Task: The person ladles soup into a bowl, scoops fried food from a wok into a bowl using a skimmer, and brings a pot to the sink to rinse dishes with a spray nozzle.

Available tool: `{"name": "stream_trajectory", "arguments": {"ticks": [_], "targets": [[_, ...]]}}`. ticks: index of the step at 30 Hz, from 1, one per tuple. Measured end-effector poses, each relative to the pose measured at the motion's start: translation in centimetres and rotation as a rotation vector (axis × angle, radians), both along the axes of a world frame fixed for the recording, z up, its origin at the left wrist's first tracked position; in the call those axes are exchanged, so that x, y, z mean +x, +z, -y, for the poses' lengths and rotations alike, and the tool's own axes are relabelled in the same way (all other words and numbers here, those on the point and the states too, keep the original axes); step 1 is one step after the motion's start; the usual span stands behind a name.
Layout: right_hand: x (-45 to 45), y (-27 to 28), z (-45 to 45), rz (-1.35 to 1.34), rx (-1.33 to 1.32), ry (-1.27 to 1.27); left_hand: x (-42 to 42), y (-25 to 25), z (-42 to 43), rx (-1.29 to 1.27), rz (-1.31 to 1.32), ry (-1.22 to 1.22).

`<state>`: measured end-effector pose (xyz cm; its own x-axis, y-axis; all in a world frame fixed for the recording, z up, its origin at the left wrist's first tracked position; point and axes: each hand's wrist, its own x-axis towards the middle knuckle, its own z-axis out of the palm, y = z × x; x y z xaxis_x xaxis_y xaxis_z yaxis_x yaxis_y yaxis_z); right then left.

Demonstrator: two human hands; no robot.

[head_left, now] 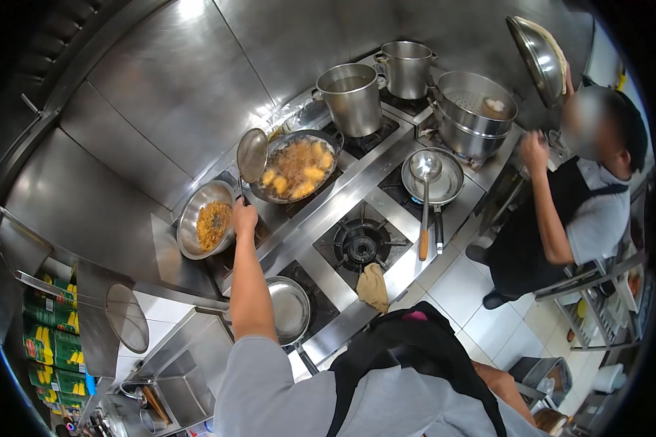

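My left hand (245, 217) is closed around the handle of a round mesh skimmer (253, 155). The skimmer's head is held up at the left rim of a wok (336, 162) of bubbling oil, where golden pieces (304, 180) are frying. Just left of my hand sits a steel bowl (190, 225) with browned fried bits (213, 225) in it. My right forearm (504, 390) runs down at the lower right; the right hand itself is out of sight.
Two tall pots (351, 102) and a perforated steamer pot (477, 131) stand at the back. A ladle (426, 166) rests across a frying pan (455, 175); another pan (288, 309) is nearer me. A cloth (372, 288) hangs on the stove edge. At right, a co-worker (561, 197) raises a lid (536, 62).
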<state>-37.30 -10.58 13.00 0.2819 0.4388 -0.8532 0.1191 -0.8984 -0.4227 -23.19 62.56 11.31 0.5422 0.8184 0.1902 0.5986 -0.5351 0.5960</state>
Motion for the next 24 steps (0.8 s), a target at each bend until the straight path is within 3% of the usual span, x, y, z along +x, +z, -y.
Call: {"name": "stream_trajectory", "arguments": {"ticks": [3,9,14,17,18,20,24], "targets": [[-0.4,0.0,0.5,0.001,-0.014,-0.011,0.0,0.3,1.9,0.012,-0.124,0.026],[-1.3,0.5,1.1,-0.002,-0.047,-0.042,1.0,-2.8,-0.5,-0.155,-0.041,0.075],[-1.3,0.4,0.4,-0.010,-0.111,-0.073,2.0,-5.3,-2.7,-0.037,-0.032,0.092],[-1.6,0.5,0.0,-0.028,-0.264,-0.081,2.3,-5.0,-2.6,-0.700,0.177,0.049],[-1.5,0.6,0.1,-0.025,-0.234,-0.074,2.3,-4.7,-2.4,-0.700,0.176,0.050],[-1.3,1.3,0.1,-0.016,-0.160,-0.080,2.5,-4.1,-2.2,-0.999,0.246,0.142],[-1.0,2.7,0.0,0.013,-0.053,-0.102,2.1,-4.6,-3.3,-1.160,0.426,0.158]]}}
